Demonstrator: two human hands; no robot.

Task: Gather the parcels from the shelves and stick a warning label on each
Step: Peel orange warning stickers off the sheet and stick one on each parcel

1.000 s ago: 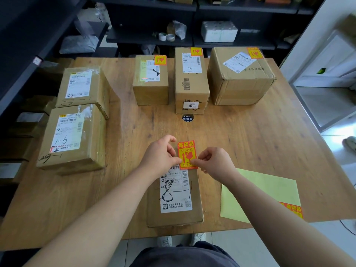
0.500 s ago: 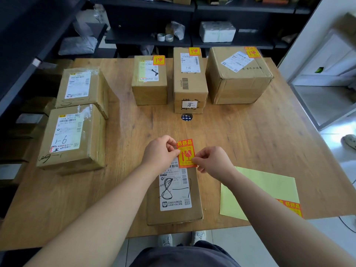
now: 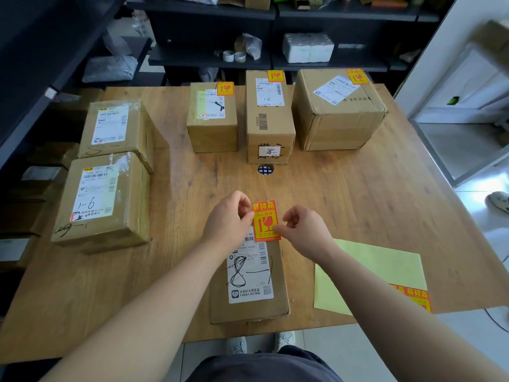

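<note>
Orange warning label pinched by left hand and right hand over cardboard parcel.

Looks like a parcel stockroom or mailroom — dark metal shelves loaded with tape rolls and bags, taped cardboard boxes bearing shipping labels lined up on a wooden table.

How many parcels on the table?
6. Far row: small parcel, tall parcel, big parcel. Left edge: rear parcel, front parcel. Nearest parcel, front centre. More may be out of view.
</note>
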